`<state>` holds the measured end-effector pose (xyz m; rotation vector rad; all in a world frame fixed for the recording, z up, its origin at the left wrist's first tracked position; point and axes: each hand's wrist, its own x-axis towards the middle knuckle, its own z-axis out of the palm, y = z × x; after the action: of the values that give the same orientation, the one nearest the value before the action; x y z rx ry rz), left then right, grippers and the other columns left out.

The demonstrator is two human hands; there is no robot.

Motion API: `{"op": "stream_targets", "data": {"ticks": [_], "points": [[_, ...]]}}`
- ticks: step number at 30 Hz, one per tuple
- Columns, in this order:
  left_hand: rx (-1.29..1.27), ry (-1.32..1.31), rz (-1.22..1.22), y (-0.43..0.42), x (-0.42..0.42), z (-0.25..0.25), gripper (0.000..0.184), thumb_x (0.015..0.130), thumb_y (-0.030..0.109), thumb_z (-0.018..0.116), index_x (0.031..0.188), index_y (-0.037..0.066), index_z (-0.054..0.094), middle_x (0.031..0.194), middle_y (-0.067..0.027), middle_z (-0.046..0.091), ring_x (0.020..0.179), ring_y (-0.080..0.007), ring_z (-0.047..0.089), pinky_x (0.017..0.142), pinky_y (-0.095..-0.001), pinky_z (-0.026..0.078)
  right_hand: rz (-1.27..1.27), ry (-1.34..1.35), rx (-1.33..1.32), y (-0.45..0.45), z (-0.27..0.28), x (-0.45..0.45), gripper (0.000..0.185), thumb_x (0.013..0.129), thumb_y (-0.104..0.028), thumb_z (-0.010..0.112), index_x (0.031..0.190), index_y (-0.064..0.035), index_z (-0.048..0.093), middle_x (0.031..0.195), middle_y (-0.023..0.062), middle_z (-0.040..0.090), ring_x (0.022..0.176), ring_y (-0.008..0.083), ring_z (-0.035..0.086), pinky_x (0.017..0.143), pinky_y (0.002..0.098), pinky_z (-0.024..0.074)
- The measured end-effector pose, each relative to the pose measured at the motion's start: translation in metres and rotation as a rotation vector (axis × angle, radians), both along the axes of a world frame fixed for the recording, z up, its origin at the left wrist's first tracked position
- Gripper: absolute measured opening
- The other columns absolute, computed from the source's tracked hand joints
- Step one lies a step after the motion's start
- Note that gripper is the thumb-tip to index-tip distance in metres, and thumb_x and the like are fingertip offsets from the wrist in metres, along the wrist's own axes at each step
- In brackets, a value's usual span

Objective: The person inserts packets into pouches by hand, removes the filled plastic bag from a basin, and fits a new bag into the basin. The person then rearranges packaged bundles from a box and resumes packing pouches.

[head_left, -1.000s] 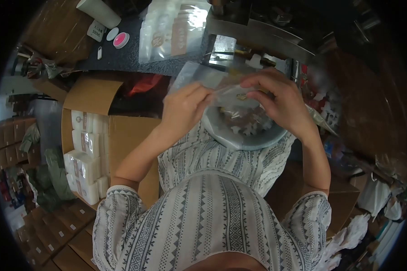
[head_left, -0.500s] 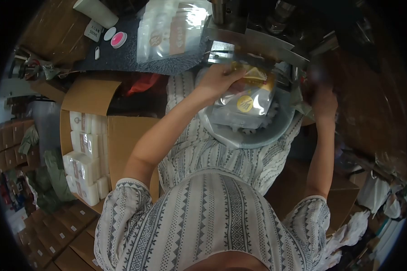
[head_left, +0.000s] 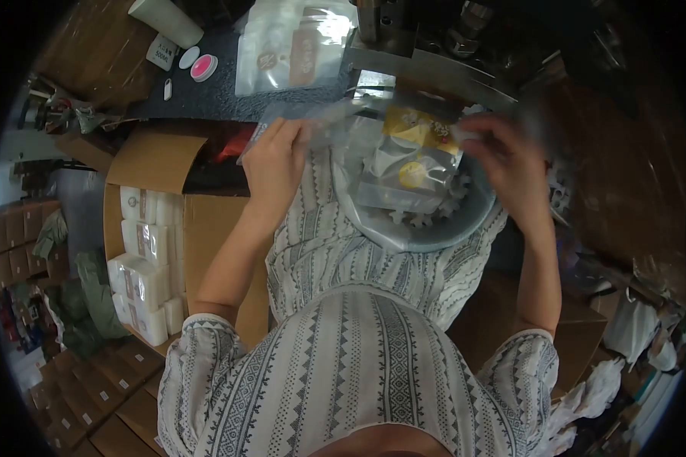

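Note:
My left hand (head_left: 276, 164) is closed on the edge of a clear plastic bag (head_left: 326, 116), which is blurred and stretches to the right from my fingers. To the right, my right hand (head_left: 511, 164) has its fingers bent in a pinch at the upper right corner of a clear pouch with yellow print (head_left: 411, 171). Something small and pale seems to be at those fingertips; its kind is unclear. The pouch lies over a grey-blue basin (head_left: 476, 217) on my lap, with pale toothed pieces (head_left: 427, 218) in it. Metal machine parts (head_left: 434, 65) stand just beyond.
Flat clear bags (head_left: 290, 57) lie stacked on a dark mat (head_left: 225, 95) beside a pink round tin (head_left: 203, 68). An open carton (head_left: 221, 251) at my left holds packs of white bags (head_left: 141, 240). More cartons (head_left: 91, 396) stand on the floor.
My left hand has let go of the yellow-printed pouch and moved left, now with a clear bag. My right hand has come in from the far right to the pouch's corner.

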<state>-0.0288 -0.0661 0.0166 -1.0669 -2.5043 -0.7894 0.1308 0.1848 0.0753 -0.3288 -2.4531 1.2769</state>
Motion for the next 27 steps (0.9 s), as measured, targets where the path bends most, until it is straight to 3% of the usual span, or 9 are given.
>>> {"op": "stream_targets", "data": {"ticks": [5,10,12,16,20,22,24,26,27], "points": [[0.001,-0.095,-0.197,0.013,0.029,0.022,0.014,0.073,0.003,0.063,0.086,0.005,0.064,0.079,-0.0102,0.059,0.07,-0.032,0.059,0.058,-0.0378,0.046,0.298,0.097,0.069,-0.026,-0.003,-0.028,0.019,0.08,0.004,0.064,0.098,0.0005,0.064,0.101,0.0065,0.065,0.091,0.0155,0.063,0.078,0.0271,0.0513],[0.074,-0.729,-0.44,0.049,0.031,-0.01,0.015,0.082,0.012,0.063,0.095,0.005,0.066,0.08,-0.0125,0.064,0.065,-0.0248,0.063,0.057,-0.0321,0.046,0.259,0.032,-0.241,-0.012,-0.021,-0.027,0.022,0.082,0.0,0.064,0.104,-0.0008,0.062,0.103,0.0068,0.064,0.093,0.0182,0.063,0.082,0.0281,0.0505],[0.072,-0.964,-0.414,0.069,0.024,-0.013,0.018,0.085,0.016,0.062,0.097,0.003,0.066,0.079,-0.0121,0.065,0.065,-0.0208,0.064,0.057,-0.0301,0.048,-0.021,0.064,-0.129,-0.006,-0.025,-0.023,0.024,0.083,-0.003,0.065,0.106,-0.0017,0.062,0.103,0.0081,0.064,0.094,0.0204,0.064,0.081,0.0294,0.0502],[0.289,-1.485,-0.278,0.104,0.008,-0.02,0.025,0.089,0.021,0.061,0.098,-0.002,0.066,0.079,-0.0087,0.067,0.068,-0.0134,0.065,0.061,-0.026,0.052,-0.134,-0.132,0.231,0.016,-0.012,0.006,0.026,0.085,-0.011,0.064,0.11,-0.0059,0.062,0.104,0.012,0.064,0.094,0.0244,0.065,0.08,0.0311,0.0504],[0.276,-1.59,-0.215,0.11,0.007,-0.018,0.027,0.089,0.024,0.063,0.097,-0.002,0.066,0.081,-0.0079,0.067,0.068,-0.0138,0.065,0.065,-0.0251,0.054,-0.403,-0.478,0.71,0.08,-0.057,0.029,0.026,0.086,-0.016,0.058,0.112,-0.0121,0.059,0.098,0.0179,0.065,0.09,0.0346,0.064,0.076,0.0399,0.0508],[0.311,-1.474,-0.254,0.104,0.007,-0.014,0.031,0.088,0.026,0.063,0.098,-0.003,0.064,0.083,-0.0109,0.067,0.062,-0.0186,0.064,0.059,-0.0275,0.053,-0.431,-0.576,0.849,0.082,-0.061,0.028,0.026,0.086,-0.017,0.056,0.112,-0.0127,0.058,0.094,0.0189,0.065,0.089,0.0378,0.063,0.075,0.0436,0.0504],[0.144,-0.772,-0.122,0.091,-0.038,-0.02,0.043,0.086,0.032,0.065,0.107,-0.004,0.059,0.094,-0.0164,0.065,0.075,-0.0286,0.065,0.069,-0.0342,0.052,-0.509,-0.58,0.659,0.076,-0.057,0.024,0.026,0.085,-0.014,0.054,0.111,-0.01,0.057,0.09,0.02,0.065,0.087,0.0401,0.062,0.073,0.0482,0.0486],[0.149,0.205,-0.002,0.072,-0.083,-0.029,0.053,0.083,0.037,0.066,0.117,-0.001,0.054,0.109,-0.0188,0.059,0.096,-0.0352,0.058,0.086,-0.0431,0.043,-0.498,-0.582,0.649,0.075,-0.06,0.032,0.025,0.085,-0.015,0.056,0.109,-0.0087,0.058,0.09,0.021,0.065,0.086,0.041,0.062,0.073,0.0472,0.049],[-0.093,0.033,0.092,0.06,-0.09,-0.041,0.058,0.079,0.039,0.068,0.12,0.002,0.051,0.117,-0.0173,0.054,0.111,-0.0341,0.048,0.095,-0.0497,0.032,-0.501,-0.562,0.652,0.079,-0.059,0.031,0.025,0.084,-0.016,0.057,0.108,-0.0073,0.059,0.091,0.022,0.064,0.084,0.042,0.061,0.072,0.0461,0.0494]]}}
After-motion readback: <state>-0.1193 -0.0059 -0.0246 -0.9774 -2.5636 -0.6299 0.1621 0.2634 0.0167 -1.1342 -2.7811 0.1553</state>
